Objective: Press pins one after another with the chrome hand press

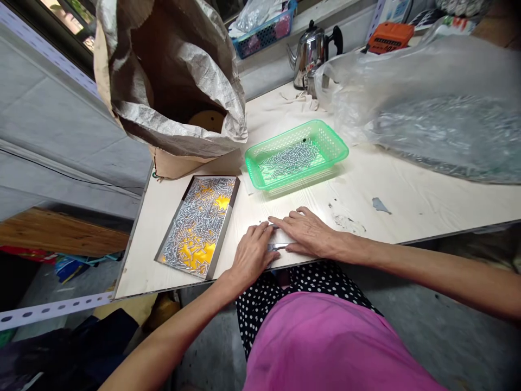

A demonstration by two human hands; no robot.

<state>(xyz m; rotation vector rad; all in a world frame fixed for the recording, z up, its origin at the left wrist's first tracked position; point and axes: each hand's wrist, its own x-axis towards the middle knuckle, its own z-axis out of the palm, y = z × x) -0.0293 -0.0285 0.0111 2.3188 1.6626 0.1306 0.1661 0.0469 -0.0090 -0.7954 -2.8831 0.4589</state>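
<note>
A broad pale wood-grain table point(427, 212) filled the scene. At its far right slumped a large clear plastic bag point(439, 114), its contents blurred behind the film. On the far left stood a tall brown paper sack with a silvery woven lining point(163, 127), its mouth gaping. Between them, nearer, sat a translucent green plastic basket point(301, 176), long axis running left to right with its right end farther off, a heap of thin silver metal pins point(291, 159) inside. Left of it lay a shallow grey-walled rectangular tray with a yellow bottom point(223, 231), its length running from near left to far right, strewn with similar pins. A shiny steel kettle with a black handle point(309, 51) stood at the back, and farther right an orange box point(389, 38) bore dark lettering too small to read.

At the near edge, the left hand point(253, 247) kept its fingers close together, pointing far; the right hand point(307, 233) reached left, fingers extended and thumb apart. Between them, on the table, was a slim grey metal strip point(278, 246), its long axis roughly left to right; whether either hand pinched it or merely rested against it, I could not tell.
</note>
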